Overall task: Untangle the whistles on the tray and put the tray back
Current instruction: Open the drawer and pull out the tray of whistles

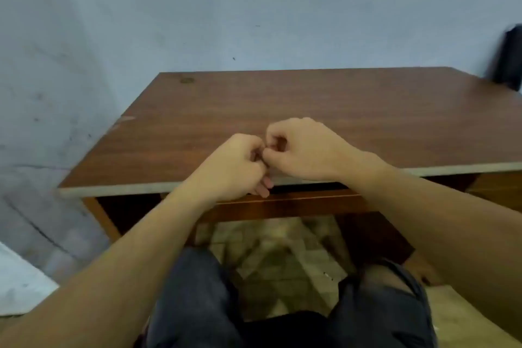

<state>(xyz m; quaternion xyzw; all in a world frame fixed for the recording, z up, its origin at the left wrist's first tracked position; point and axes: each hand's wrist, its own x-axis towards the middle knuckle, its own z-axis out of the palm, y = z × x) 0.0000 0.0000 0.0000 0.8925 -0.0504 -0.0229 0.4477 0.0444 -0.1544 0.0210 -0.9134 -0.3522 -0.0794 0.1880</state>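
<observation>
Both fists are clenched, knuckles touching, above the near edge of the wooden table point(310, 99). The left hand point(234, 167) and right hand point(305, 147) may pinch something tiny; I cannot tell. Whistles and tray are out of sight.

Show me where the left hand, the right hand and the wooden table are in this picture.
left hand point(236, 162), head view, on the back of the curled hand.
right hand point(303, 150), head view, on the back of the hand below the knuckles.
wooden table point(367, 110), head view, on the bare top surface.
</observation>
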